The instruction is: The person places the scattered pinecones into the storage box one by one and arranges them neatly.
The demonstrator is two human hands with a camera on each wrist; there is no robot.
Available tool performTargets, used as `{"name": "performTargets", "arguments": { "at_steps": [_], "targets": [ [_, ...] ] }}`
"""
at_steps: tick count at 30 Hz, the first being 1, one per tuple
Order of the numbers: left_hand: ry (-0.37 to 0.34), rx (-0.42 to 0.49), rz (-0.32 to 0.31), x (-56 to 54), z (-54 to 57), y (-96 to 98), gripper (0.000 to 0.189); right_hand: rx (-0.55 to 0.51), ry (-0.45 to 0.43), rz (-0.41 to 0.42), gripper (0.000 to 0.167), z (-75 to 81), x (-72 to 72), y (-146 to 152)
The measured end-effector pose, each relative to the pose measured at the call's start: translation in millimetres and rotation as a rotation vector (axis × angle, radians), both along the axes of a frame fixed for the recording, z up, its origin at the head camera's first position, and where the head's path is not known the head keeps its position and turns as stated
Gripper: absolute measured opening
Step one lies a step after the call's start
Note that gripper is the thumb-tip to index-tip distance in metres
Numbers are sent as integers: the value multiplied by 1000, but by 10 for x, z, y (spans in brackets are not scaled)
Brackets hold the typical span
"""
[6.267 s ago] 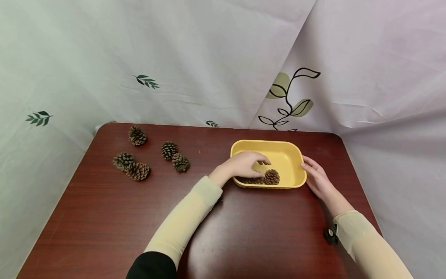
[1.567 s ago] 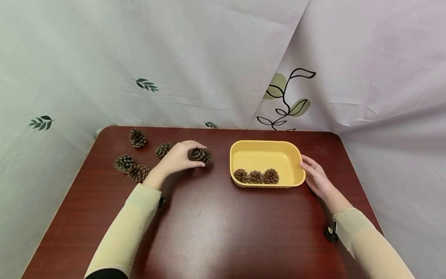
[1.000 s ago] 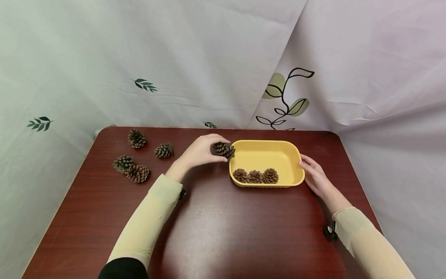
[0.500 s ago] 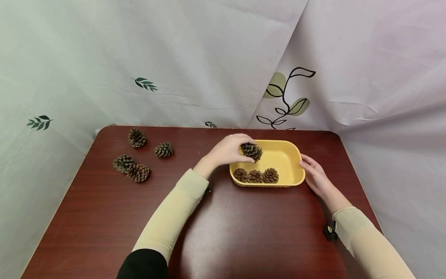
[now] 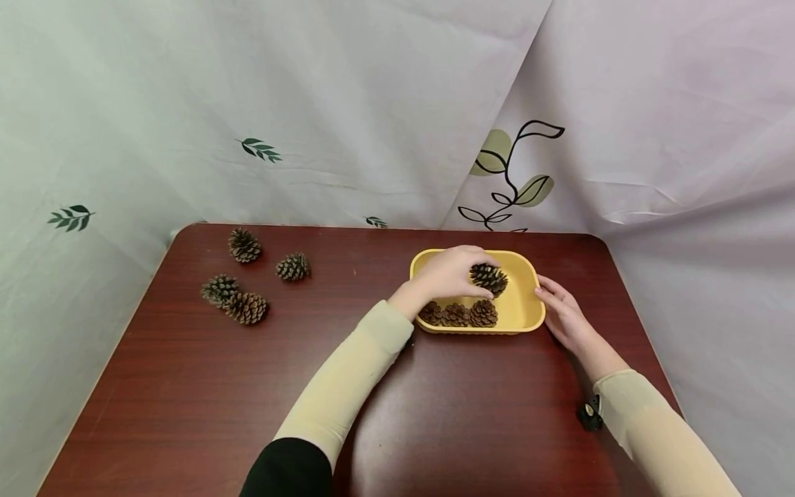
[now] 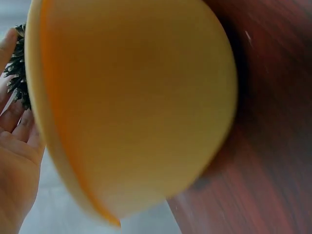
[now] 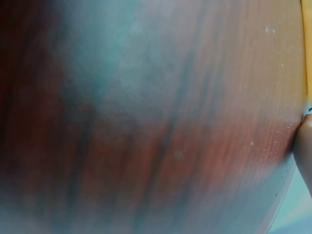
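My left hand [image 5: 452, 272] grips a dark pine cone [image 5: 489, 279] between thumb and fingers, over the inside of a yellow plastic tub [image 5: 417, 266]. In the left wrist view, the tub's outer wall [image 6: 136, 97] hides part of that pine cone [image 6: 18, 73]. Along the tub's near side lie three browner pine cones [image 5: 482, 313] in a row, the leftmost partly behind my left wrist. My right hand [image 5: 564, 314] holds the tub's right end, thumb at the rim and fingers outside. Only a bit of the right hand [image 7: 304, 146] shows in the right wrist view.
Several pine cones stay on the dark red table [image 5: 205, 393] at the left: one at the back [image 5: 245, 246], one to its right [image 5: 293, 267], and a touching pair [image 5: 246, 308] nearer. A pale patterned cloth [image 5: 348, 110] hangs behind the table.
My left hand picked up a pine cone at the left and carried it rightward, past the tub's left rim, to over its middle. The right hand and tub have stayed in place.
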State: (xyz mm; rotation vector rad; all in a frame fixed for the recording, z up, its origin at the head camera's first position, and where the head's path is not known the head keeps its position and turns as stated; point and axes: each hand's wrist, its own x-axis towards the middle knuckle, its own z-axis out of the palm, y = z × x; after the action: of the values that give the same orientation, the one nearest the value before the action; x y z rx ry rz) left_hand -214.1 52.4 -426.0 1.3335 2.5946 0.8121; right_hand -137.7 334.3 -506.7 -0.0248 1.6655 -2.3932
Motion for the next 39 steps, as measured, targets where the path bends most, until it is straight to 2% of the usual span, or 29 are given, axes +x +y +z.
{"name": "performTargets", "arguments": {
  "at_steps": [8, 15, 28, 39],
  "targets": [
    [63, -67, -23, 68, -12, 281, 57, 5, -3, 5, 36, -4, -5, 3],
    [69, -98, -15, 132, -82, 446, 54, 3, 12, 11, 38, -8, -10, 12],
    [95, -183, -40, 185, -205, 590, 54, 0, 34, 13, 38, -31, 2, 3],
    [204, -268, -99, 209, -355, 661, 52, -9, 28, 9, 38, -37, -2, 2]
  ]
}}
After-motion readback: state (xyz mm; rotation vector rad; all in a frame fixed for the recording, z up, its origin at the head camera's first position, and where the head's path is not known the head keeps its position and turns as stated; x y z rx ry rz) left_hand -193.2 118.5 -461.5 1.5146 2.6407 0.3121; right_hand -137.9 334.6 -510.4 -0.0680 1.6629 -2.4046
